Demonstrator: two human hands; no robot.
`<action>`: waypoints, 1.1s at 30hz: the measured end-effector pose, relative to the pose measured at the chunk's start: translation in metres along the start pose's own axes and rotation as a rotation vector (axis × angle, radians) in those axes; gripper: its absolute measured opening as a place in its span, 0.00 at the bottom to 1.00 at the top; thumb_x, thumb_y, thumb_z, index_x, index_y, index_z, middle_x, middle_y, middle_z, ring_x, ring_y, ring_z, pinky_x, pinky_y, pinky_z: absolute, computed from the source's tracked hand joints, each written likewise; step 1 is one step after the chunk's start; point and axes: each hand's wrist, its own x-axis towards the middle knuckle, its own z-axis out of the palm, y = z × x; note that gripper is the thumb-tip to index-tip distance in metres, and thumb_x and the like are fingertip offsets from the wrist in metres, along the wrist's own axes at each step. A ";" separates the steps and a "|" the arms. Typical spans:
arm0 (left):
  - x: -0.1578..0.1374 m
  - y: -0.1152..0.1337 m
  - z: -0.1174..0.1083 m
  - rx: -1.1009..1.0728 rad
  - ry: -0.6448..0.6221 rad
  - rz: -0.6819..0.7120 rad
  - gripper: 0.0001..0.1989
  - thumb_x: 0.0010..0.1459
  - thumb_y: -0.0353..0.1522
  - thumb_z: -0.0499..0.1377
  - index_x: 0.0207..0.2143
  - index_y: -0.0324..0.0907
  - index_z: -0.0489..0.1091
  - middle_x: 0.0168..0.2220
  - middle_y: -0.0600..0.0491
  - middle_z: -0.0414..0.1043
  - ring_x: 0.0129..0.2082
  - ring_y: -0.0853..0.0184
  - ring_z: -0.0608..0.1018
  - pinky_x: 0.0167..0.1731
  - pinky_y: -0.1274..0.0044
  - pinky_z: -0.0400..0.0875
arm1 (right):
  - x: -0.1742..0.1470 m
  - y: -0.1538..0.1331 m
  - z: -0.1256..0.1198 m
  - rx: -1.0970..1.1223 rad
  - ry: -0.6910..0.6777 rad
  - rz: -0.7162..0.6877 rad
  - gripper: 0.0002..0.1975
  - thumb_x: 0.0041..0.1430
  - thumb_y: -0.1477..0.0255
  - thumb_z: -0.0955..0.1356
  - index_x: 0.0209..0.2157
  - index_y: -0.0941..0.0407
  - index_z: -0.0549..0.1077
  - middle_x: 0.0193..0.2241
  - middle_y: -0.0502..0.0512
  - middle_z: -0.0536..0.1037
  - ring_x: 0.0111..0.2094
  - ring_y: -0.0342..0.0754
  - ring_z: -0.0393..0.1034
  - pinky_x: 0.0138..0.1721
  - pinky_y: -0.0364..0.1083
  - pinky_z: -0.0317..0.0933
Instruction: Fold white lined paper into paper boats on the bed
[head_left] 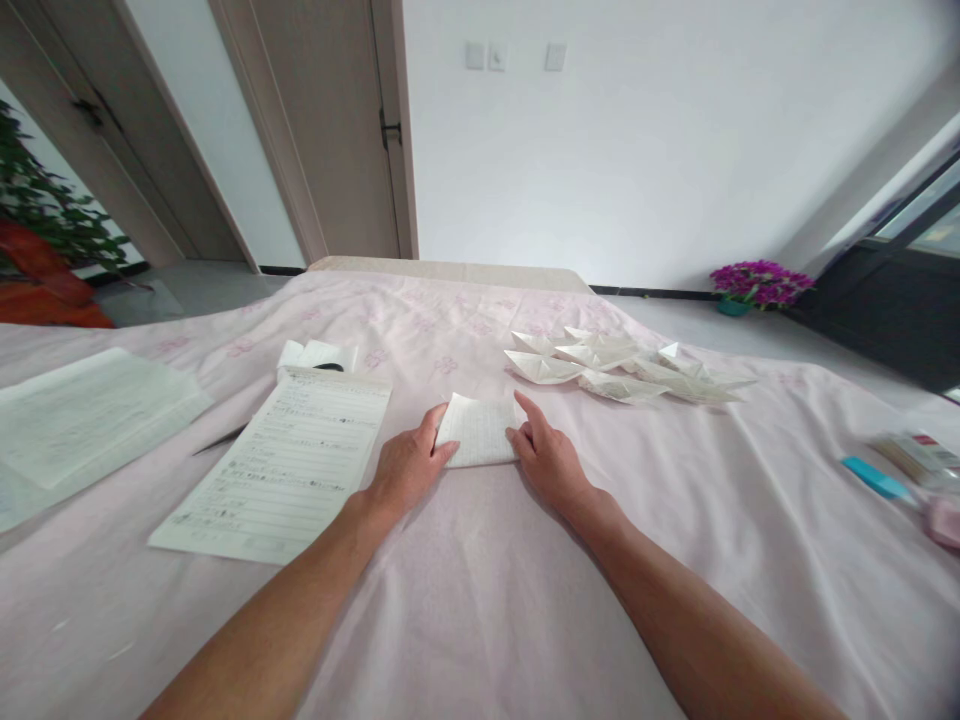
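A small folded sheet of paper (pixel 480 432) with faint ruled lines is held just above the bed cover, between my two hands. My left hand (pixel 412 455) pinches its left edge, thumb on the near face. At the right edge my right hand (pixel 547 450) grips it between thumb and curled fingers, the index finger pointing up along the side. Several folded paper boats (pixel 544 367) stand in a cluster beyond my right hand. Left of my left hand lies a stack of handwritten lined sheets (pixel 289 460), partly covering a dark-handled tool, perhaps scissors (pixel 328 367).
More papers (pixel 97 420) lie at the far left on the pink cover (pixel 480 600). On the right are a blue strip-like item (pixel 875 478), a clear packet (pixel 919 455) and a pink object (pixel 943 520). Beyond stand a wall, doors (pixel 322 120) and a pot of purple flowers (pixel 761 285).
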 end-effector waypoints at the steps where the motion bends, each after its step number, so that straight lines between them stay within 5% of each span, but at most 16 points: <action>1: 0.000 0.001 -0.001 0.020 -0.012 -0.016 0.28 0.62 0.39 0.55 0.63 0.46 0.53 0.33 0.53 0.77 0.34 0.62 0.79 0.31 0.77 0.63 | 0.000 -0.001 -0.001 -0.004 -0.010 0.002 0.29 0.62 0.68 0.60 0.63 0.59 0.56 0.25 0.49 0.74 0.25 0.47 0.67 0.30 0.43 0.54; 11: -0.003 0.010 -0.003 0.143 -0.050 -0.080 0.27 0.64 0.37 0.51 0.65 0.48 0.52 0.30 0.51 0.78 0.33 0.60 0.80 0.33 0.75 0.65 | 0.000 -0.005 -0.006 -0.074 -0.112 0.003 0.19 0.64 0.66 0.60 0.53 0.54 0.72 0.29 0.52 0.79 0.28 0.47 0.70 0.31 0.43 0.56; 16: -0.005 0.010 -0.002 0.167 -0.025 -0.068 0.26 0.65 0.35 0.50 0.65 0.49 0.53 0.32 0.50 0.79 0.33 0.60 0.80 0.33 0.74 0.66 | 0.000 -0.005 -0.005 -0.098 -0.119 -0.005 0.18 0.64 0.67 0.61 0.52 0.53 0.73 0.34 0.53 0.81 0.32 0.48 0.73 0.35 0.43 0.59; 22: -0.005 0.006 -0.001 -0.001 0.033 0.040 0.18 0.63 0.31 0.51 0.54 0.47 0.69 0.47 0.51 0.77 0.43 0.64 0.79 0.41 0.76 0.68 | 0.000 -0.009 -0.008 -0.129 -0.131 0.015 0.18 0.64 0.68 0.61 0.52 0.53 0.73 0.35 0.53 0.82 0.34 0.49 0.75 0.36 0.44 0.61; 33: -0.005 0.005 -0.001 -0.037 0.036 0.067 0.17 0.60 0.27 0.51 0.49 0.46 0.72 0.45 0.53 0.78 0.40 0.66 0.79 0.39 0.77 0.67 | 0.000 -0.007 -0.006 -0.167 -0.147 -0.016 0.17 0.65 0.69 0.61 0.52 0.52 0.73 0.41 0.54 0.81 0.41 0.51 0.76 0.40 0.45 0.63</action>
